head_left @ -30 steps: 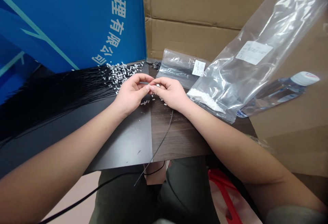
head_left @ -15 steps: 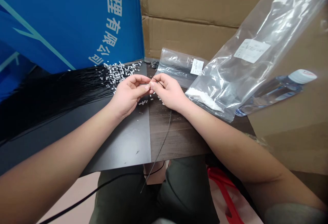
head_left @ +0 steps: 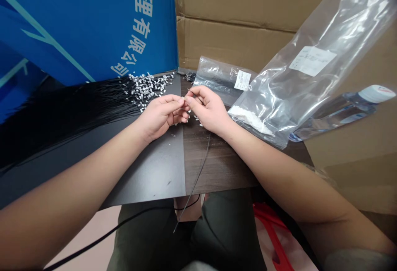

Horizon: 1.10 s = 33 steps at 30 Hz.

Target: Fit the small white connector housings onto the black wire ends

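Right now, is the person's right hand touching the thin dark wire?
Touching. The head view shows the thin dark wire running across the bent fingers of the right hand and dipping in behind its thumb.

A single head camera looks forward and down over the lap (head_left: 149, 242), near enough that the left hand (head_left: 161, 117) and right hand (head_left: 209, 109) sit mid-view, tabletop (head_left: 149, 173) beneath, cardboard (head_left: 235, 0) beyond.

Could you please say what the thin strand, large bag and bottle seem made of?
Thin strand: dark, smooth, perhaps plastic or coated wire, given its even curve. Large bag: glossy, clear plastic film, from its wrinkled highlights. Bottle: smooth, likely plastic, being see-through; glass can't be excluded.
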Motion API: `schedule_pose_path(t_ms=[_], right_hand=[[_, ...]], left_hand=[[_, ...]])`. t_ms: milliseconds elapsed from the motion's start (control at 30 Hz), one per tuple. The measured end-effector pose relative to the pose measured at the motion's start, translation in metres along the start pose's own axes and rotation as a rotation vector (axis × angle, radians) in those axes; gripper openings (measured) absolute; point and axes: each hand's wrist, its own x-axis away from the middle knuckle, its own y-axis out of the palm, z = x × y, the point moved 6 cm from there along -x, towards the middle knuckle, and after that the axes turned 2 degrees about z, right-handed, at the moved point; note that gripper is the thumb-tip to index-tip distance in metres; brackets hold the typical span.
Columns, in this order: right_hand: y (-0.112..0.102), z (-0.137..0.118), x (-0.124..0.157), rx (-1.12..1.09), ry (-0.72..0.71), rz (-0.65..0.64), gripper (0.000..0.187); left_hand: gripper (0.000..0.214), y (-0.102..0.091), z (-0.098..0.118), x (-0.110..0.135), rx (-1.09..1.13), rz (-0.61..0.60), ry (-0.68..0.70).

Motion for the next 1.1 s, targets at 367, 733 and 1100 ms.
schedule_pose_path(t_ms=[367,733,1100], right_hand=[[-0.003,-0.003,-0.002,0.049,-0.026,0.013,0.012],[-0.004,-0.001,-0.001,0.145,0.058,0.018,0.01],[-0.006,0.0,-0.002,0.185,0.031,0.036,0.01]], left_hand=[[0.019,-0.006,0.002,-0.005,0.032,0.049,0.002],[0.016,-0.01,0.004,-0.004,-0.034,0.144,0.078],[0.02,-0.013,0.003,-0.004,-0.121,0.156,0.091]])
